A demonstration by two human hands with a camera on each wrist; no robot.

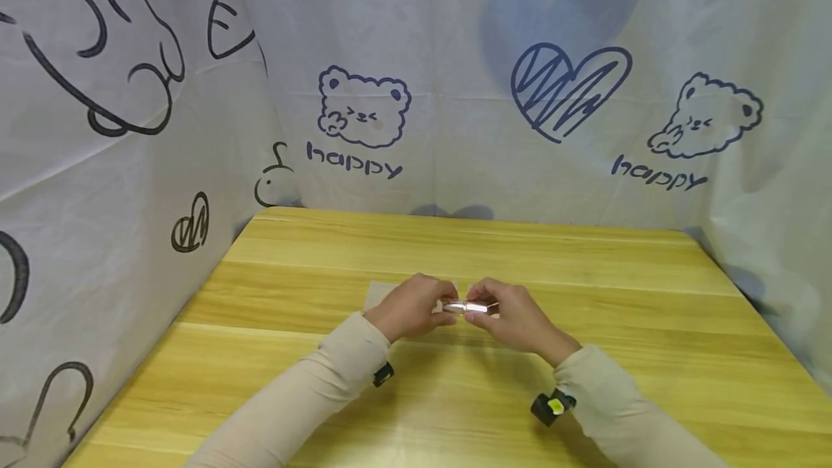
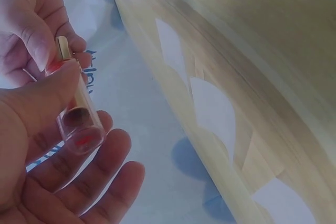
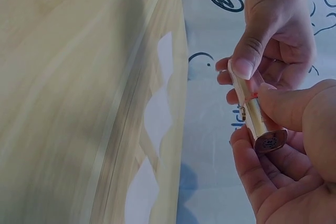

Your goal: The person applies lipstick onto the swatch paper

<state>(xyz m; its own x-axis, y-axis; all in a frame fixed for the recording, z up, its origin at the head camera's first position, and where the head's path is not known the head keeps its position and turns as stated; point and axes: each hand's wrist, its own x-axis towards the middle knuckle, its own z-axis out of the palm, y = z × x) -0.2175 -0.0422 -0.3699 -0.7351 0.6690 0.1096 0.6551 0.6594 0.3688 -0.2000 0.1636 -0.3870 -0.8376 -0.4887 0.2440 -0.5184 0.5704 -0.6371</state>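
Over the middle of the table both hands hold one lipstick [image 1: 471, 307], with a clear cap and a gold base. My left hand [image 1: 416, 305] pinches the clear cap end [image 2: 84, 135] between thumb and fingers; its other fingers spread loosely below. The gold base [image 3: 262, 129], with a small label on its bottom, is gripped by the thumb and fingers of my right hand [image 1: 513, 313]. Some red shows through the clear part. The lipstick lies level between the hands in the head view, and the fingertips partly cover it where cap and base meet.
White paper pieces [image 2: 212, 103] lie in a row on the wood-patterned table [image 1: 292, 381], beyond the hands and partly hidden by them. A white cloth [image 1: 455, 136] with drawn bears and hearts hangs behind the table's far edge and along its sides.
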